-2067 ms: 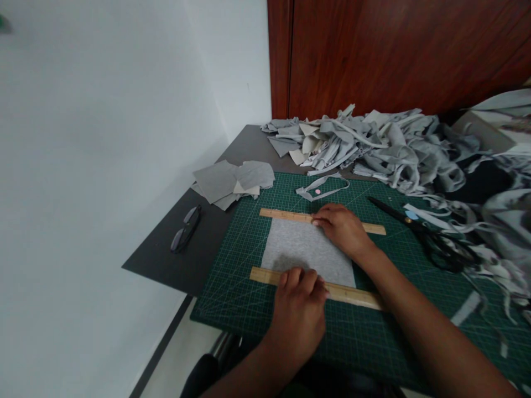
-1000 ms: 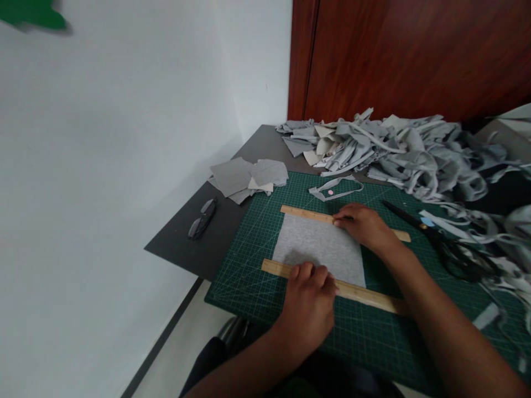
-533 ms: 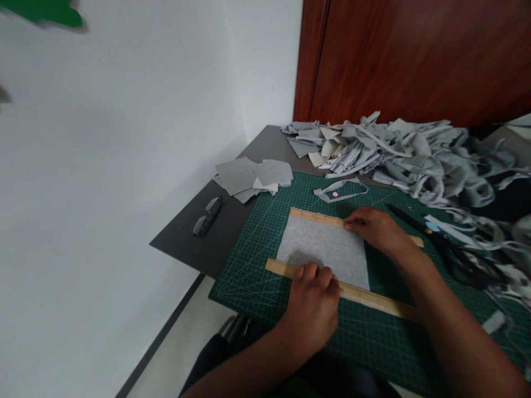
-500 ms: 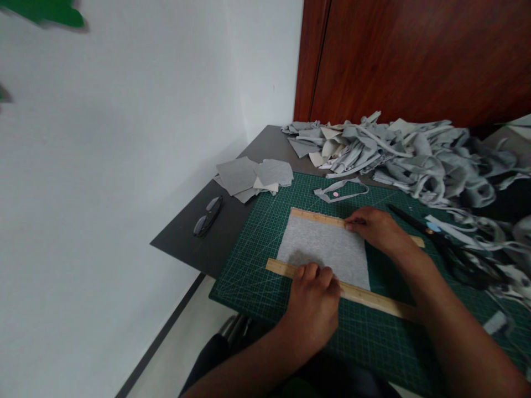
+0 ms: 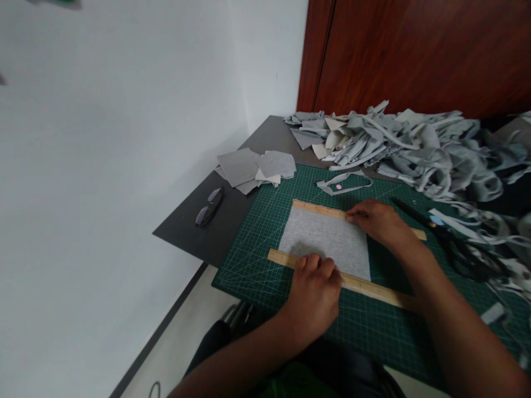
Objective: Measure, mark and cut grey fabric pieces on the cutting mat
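A grey cloth piece (image 5: 327, 237) lies on the green cutting mat (image 5: 249, 249). Along its near edge runs a wooden ruler (image 5: 377, 291), and my left hand (image 5: 315, 293) has its fingers curled over that ruler, closed on it. A second wooden ruler (image 5: 317, 208) lies across the cloth's far edge. My right hand (image 5: 375, 221) pinches that far ruler near the cloth's far right corner, fingertips pressed together. Part of the far ruler is hidden under the right hand and wrist.
Black scissors (image 5: 452, 246) lie right of my right hand. A heap of grey scraps (image 5: 431, 149) fills the back right. Flat cloth pieces (image 5: 240, 166) and glasses (image 5: 209, 207) lie at the left. A cloth strip (image 5: 344, 189) rests behind the far ruler.
The whole scene has shifted slightly upward in view. Both hands keep their places on the rulers, and the cloth lies as before.
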Demonstrator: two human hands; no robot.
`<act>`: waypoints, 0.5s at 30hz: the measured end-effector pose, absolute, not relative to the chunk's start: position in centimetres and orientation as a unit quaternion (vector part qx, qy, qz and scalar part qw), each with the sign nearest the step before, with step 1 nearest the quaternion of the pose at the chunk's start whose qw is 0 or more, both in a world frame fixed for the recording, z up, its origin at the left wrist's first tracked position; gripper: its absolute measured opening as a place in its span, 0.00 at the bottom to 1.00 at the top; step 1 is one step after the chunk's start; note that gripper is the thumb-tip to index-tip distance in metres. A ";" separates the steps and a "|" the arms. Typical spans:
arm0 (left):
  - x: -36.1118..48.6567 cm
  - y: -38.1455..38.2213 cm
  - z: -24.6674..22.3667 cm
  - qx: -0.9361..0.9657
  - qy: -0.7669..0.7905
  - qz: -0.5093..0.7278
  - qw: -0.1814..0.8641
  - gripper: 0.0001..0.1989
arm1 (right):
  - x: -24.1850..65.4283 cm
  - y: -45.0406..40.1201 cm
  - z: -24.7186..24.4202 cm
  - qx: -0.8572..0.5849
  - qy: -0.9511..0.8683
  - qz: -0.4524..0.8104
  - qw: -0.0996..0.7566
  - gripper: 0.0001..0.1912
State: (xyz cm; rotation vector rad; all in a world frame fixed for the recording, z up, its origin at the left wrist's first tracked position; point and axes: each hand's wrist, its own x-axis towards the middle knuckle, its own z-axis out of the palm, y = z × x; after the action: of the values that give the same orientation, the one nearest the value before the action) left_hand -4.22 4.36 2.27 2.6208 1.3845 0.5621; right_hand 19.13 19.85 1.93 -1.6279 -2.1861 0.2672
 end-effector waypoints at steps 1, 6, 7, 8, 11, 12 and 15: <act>-4.2 4.3 2.3 0.867 0.457 0.187 0.064 0.06 | 19.2 19.9 1.9 -0.581 -0.782 0.096 0.203 0.10; -4.4 4.3 2.2 0.868 0.452 0.195 0.069 0.07 | 19.4 20.1 1.7 -0.592 -0.774 0.101 0.202 0.09; -4.4 4.3 2.2 0.869 0.450 0.194 0.068 0.07 | 19.4 20.2 1.7 -0.590 -0.775 0.105 0.202 0.09; -4.4 4.4 2.2 0.870 0.448 0.193 0.067 0.07 | 19.5 20.2 1.7 -0.589 -0.775 0.109 0.202 0.09; -4.4 4.4 2.2 0.873 0.444 0.193 0.067 0.07 | 19.5 20.3 1.8 -0.594 -0.769 0.117 0.204 0.10; -4.4 4.4 2.3 0.872 0.444 0.194 0.067 0.07 | 19.5 20.4 1.9 -0.598 -0.766 0.120 0.203 0.10; -4.3 4.4 2.3 0.871 0.444 0.196 0.071 0.05 | 19.4 20.4 2.0 -0.612 -0.756 0.129 0.196 0.10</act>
State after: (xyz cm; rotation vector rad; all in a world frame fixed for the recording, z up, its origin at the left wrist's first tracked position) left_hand -4.32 4.45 2.27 2.6201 1.3359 0.5882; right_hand 19.36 20.36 2.01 -1.7133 -2.1163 0.3619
